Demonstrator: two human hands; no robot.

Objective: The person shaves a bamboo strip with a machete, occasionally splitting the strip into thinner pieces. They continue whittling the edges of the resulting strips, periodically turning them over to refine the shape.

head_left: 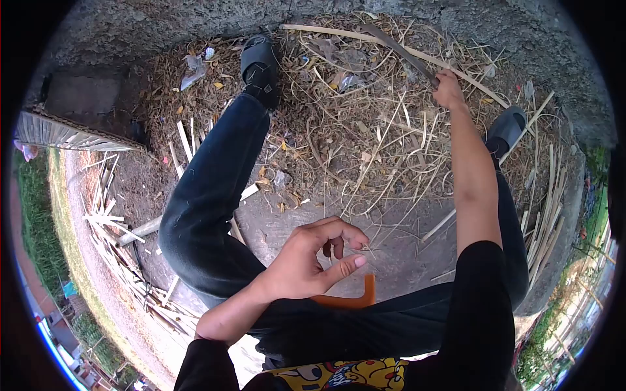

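My right hand (448, 89) is stretched out to the far right, its fingers wrapped round the near end of a machete (399, 51). The long dark blade points up and left, over a pale bamboo strip (466, 79) on the ground. My left hand (313, 257) hovers in front of my lap, fingers curled and the thumb held apart from them. Thin fibres show near its fingertips, but I cannot see any being held. Just beyond the left hand, an orange curved piece (355, 300) sticks out by my thigh.
Shavings and dry leaves (365, 124) cover the ground between my feet in grey slippers (259, 55). Split bamboo strips (548, 221) lie along the right, with more strips (107, 215) on the left. A rough wall (163, 26) runs across the far side. A dark block (85, 91) stands far left.
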